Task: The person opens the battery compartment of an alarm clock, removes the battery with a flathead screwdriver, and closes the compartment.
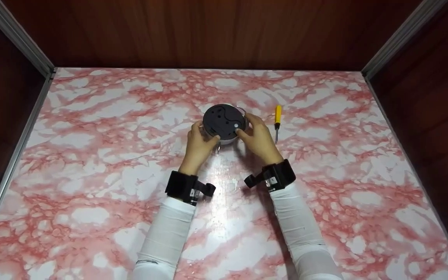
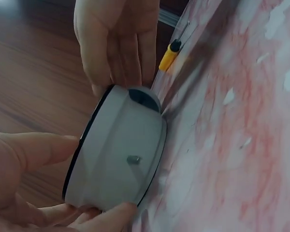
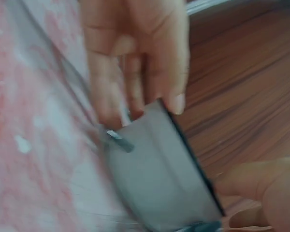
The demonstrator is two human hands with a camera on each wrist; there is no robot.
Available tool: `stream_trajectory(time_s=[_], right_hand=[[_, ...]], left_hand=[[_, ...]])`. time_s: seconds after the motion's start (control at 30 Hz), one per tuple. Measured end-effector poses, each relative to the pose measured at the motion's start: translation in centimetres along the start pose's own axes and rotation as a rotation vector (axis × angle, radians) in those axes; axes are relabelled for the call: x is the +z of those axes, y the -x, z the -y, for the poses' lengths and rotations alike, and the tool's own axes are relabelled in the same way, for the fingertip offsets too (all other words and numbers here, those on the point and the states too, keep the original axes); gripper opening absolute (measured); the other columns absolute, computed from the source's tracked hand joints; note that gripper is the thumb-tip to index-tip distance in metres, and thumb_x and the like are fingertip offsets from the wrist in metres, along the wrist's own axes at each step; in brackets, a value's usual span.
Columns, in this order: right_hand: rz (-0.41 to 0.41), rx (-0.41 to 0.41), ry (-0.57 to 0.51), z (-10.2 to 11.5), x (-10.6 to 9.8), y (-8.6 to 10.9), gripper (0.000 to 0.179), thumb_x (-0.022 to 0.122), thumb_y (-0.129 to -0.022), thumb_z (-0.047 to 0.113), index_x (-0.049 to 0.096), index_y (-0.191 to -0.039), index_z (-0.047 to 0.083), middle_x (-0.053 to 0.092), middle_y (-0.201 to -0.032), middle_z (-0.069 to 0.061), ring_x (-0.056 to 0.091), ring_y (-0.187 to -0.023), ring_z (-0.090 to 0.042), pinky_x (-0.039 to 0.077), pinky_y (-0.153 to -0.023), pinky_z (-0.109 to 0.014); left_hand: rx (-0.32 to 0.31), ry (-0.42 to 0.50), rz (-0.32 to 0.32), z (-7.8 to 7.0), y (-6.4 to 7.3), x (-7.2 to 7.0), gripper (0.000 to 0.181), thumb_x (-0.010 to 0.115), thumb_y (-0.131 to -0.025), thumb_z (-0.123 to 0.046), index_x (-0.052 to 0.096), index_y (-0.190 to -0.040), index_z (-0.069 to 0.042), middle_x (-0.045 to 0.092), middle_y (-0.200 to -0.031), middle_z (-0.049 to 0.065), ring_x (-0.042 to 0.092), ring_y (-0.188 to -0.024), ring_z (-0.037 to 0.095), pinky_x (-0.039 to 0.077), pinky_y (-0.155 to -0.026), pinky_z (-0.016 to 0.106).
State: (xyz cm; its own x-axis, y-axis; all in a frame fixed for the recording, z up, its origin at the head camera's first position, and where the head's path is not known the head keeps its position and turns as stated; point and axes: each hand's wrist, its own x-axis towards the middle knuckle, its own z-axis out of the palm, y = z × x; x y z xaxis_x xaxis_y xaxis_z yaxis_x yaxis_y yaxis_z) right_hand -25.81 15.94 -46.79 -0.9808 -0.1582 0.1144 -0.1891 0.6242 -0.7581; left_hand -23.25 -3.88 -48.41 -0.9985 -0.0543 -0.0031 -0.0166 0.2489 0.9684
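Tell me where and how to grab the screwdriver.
Grip the screwdriver by its yellow handle, probably from above with the nearer right hand once it releases the round device. The screwdriver lies flat on the table, and the handle is thicker than the shaft, so pinch across its long sides.

Yellow-handled screwdriver (image 1: 277,121) on red-and-white marbled tabletop (image 1: 111,163), dark wood-grain panel (image 1: 208,35) behind.

The round device (image 1: 224,121) has a black face and pale grey sides. Right of it is a yellow-handled screwdriver (image 1: 278,116); under it, a red-and-white marbled tabletop (image 1: 103,163); beyond it, a brown wood-grained wall (image 1: 216,35).
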Motion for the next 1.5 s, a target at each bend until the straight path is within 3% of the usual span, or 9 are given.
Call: stream_trajectory(time_s=[0.13,0.43,0.6,0.73,0.9,1.03,1.23,1.33,1.5], right_hand=[[-0.023,-0.012,-0.016,-0.4,0.4,-0.1,0.057,0.07,-0.095,0.017,0.05,-0.143,-0.009,0.048,-0.147,-0.027,0.045,-0.137,-0.036,0.036,-0.117,-0.044],[-0.102,-0.008,-0.021,-0.1,0.2,0.2,0.036,0.075,-0.091,0.014,0.067,-0.117,-0.01,0.06,-0.115,-0.024,0.062,-0.107,-0.034,0.055,-0.094,-0.039],[-0.069,-0.046,0.038,0.6,-0.2,0.4,0.017,0.074,-0.09,0.011,0.073,-0.092,-0.005,0.069,-0.091,-0.017,0.065,-0.087,-0.03,0.054,-0.083,-0.039],[-0.04,-0.046,0.027,1.1,-0.3,0.6,0.015,0.073,-0.092,0.012,0.075,-0.086,-0.002,0.073,-0.083,-0.013,0.067,-0.08,-0.026,0.055,-0.079,-0.038],[-0.079,-0.036,-0.023,0.7,0.0,0.3,0.016,0.074,-0.09,0.009,0.072,-0.098,-0.005,0.068,-0.099,-0.019,0.065,-0.091,-0.031,0.054,-0.085,-0.04],[-0.084,-0.018,-0.041,0.1,0.4,0.1,0.045,0.075,-0.09,0.012,0.062,-0.129,-0.005,0.056,-0.128,-0.025,0.056,-0.117,-0.036,0.047,-0.103,-0.044],[0.05,0.033,-0.135,-0.6,0.9,-0.2,0.065,0.066,-0.097,0.016,0.038,-0.152,-0.006,0.037,-0.156,-0.026,0.041,-0.142,-0.035,0.038,-0.116,-0.038],[0.069,0.044,-0.159,-0.7,1.0,-0.2,0.064,0.064,-0.098,0.015,0.037,-0.152,-0.006,0.035,-0.157,-0.026,0.037,-0.144,-0.035,0.038,-0.116,-0.037],[0.076,0.044,-0.139,-0.3,0.7,-0.1,0.065,0.068,-0.098,0.018,0.04,-0.15,-0.007,0.039,-0.154,-0.027,0.042,-0.142,-0.035,0.041,-0.114,-0.036]], left_hand=[[-0.02,0.03,-0.013,0.0,0.1,0.5,0.073,0.072,-0.09,-0.006,0.032,-0.15,0.007,0.043,-0.139,0.031,0.048,-0.129,0.038,0.044,-0.109,0.042],[0.033,0.296,-0.071,0.6,-0.1,0.8,0.058,0.056,-0.094,0.008,0.032,-0.147,0.01,0.042,-0.146,0.031,0.044,-0.137,0.041,0.039,-0.115,0.043],[0.031,0.239,-0.104,1.1,-0.3,0.2,0.048,0.051,-0.101,0.002,0.037,-0.147,0.006,0.043,-0.149,0.026,0.044,-0.139,0.036,0.038,-0.116,0.039],[0.033,0.149,-0.111,0.9,-0.1,-0.3,0.046,0.049,-0.104,-0.002,0.04,-0.149,0.004,0.048,-0.148,0.023,0.048,-0.135,0.033,0.041,-0.113,0.037],[0.008,-0.037,-0.095,0.1,0.2,-0.3,0.053,0.054,-0.103,-0.012,0.038,-0.15,0.006,0.05,-0.144,0.028,0.052,-0.13,0.038,0.043,-0.111,0.044],[-0.038,-0.113,-0.05,-0.5,0.6,0.3,0.068,0.061,-0.098,-0.016,0.029,-0.154,0.008,0.039,-0.149,0.035,0.041,-0.138,0.044,0.035,-0.116,0.052],[-0.069,-0.082,-0.017,-0.4,0.5,0.7,0.076,0.063,-0.098,-0.012,0.019,-0.157,0.008,0.03,-0.154,0.036,0.034,-0.143,0.045,0.03,-0.119,0.052],[-0.039,-0.026,-0.029,0.0,0.5,0.7,0.075,0.064,-0.097,-0.009,0.021,-0.157,0.007,0.03,-0.155,0.033,0.033,-0.145,0.042,0.029,-0.12,0.049],[-0.005,0.011,-0.08,0.3,0.4,0.4,0.071,0.066,-0.096,-0.008,0.028,-0.155,0.004,0.035,-0.152,0.03,0.04,-0.14,0.039,0.041,-0.113,0.044]])
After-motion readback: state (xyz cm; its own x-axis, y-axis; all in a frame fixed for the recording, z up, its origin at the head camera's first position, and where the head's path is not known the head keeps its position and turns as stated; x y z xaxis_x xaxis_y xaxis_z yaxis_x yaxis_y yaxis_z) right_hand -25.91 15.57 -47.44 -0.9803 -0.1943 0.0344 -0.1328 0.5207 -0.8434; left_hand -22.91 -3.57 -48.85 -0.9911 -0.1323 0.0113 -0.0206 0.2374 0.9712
